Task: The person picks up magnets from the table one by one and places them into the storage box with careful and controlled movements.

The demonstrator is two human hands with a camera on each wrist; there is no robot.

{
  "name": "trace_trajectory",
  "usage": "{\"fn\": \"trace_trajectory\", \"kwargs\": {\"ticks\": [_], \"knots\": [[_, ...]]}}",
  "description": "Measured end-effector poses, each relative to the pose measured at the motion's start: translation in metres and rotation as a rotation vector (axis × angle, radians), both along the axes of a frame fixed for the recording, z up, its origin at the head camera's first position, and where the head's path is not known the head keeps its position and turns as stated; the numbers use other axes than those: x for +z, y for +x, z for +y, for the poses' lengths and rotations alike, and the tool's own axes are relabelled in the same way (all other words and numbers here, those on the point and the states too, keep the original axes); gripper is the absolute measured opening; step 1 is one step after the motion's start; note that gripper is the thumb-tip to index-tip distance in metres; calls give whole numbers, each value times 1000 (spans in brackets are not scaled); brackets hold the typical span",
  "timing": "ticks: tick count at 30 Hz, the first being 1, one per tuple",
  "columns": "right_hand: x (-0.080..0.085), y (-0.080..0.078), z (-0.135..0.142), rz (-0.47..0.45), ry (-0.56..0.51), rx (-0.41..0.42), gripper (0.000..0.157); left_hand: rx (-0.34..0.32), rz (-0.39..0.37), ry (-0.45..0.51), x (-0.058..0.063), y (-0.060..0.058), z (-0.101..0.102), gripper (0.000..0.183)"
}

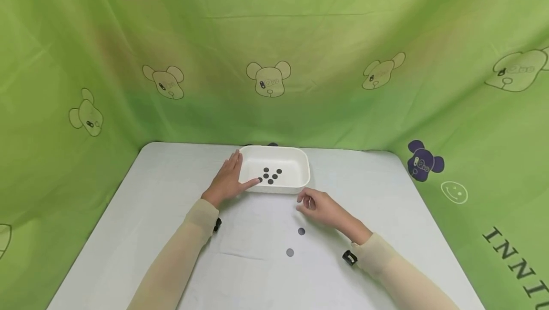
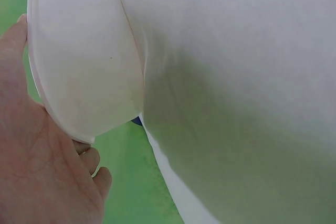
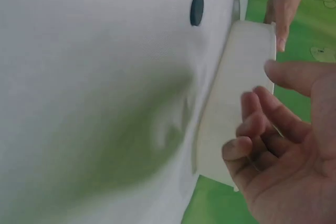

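A white rectangular tray point(image 1: 296, 160) stands toward the back of the table, with several small dark round discs point(image 1: 279, 171) lying inside. My left hand point(image 1: 227, 179) rests at its front left corner, fingers straight along the left side and thumb stretched over the front rim. In the left wrist view, the fingertips point(image 2: 90, 157) show just past the tray's edge. My right hand point(image 1: 319, 207) is raised near the front right corner, fingers loosely curled. Its thumb stands apart from the fingers in the right wrist view, with nothing between. Nearer me lie a dark disc point(image 1: 301, 231) and a lighter grey disc point(image 1: 290, 253).
A white cloth covers the table point(image 1: 146, 191). Green curtains point(image 1: 266, 119) with printed bear heads hang behind it and along both sides. Each wrist carries a small black device point(image 1: 349, 257).
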State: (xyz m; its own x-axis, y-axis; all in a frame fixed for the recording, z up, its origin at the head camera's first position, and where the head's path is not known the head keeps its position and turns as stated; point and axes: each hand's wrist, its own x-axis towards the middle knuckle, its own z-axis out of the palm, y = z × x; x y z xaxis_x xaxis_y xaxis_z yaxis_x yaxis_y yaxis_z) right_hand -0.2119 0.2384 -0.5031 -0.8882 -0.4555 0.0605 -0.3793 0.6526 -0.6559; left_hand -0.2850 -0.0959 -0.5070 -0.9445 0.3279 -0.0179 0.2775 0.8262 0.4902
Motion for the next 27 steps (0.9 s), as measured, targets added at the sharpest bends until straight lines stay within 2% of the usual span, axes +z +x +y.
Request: {"fn": "trace_trajectory", "kwargs": {"ticks": [7,12,18,27], "knots": [[-4,13,8,-94,37,80,12,-1,12,-12,-1,1,-1,115],[-8,18,11,-128,60,117,17,-6,11,1,-3,-2,0,114],[-13,23,16,-145,60,133,24,-10,12,-14,-3,-3,0,117],[-20,27,18,-125,57,131,24,4,10,-8,-4,-3,0,116]]}}
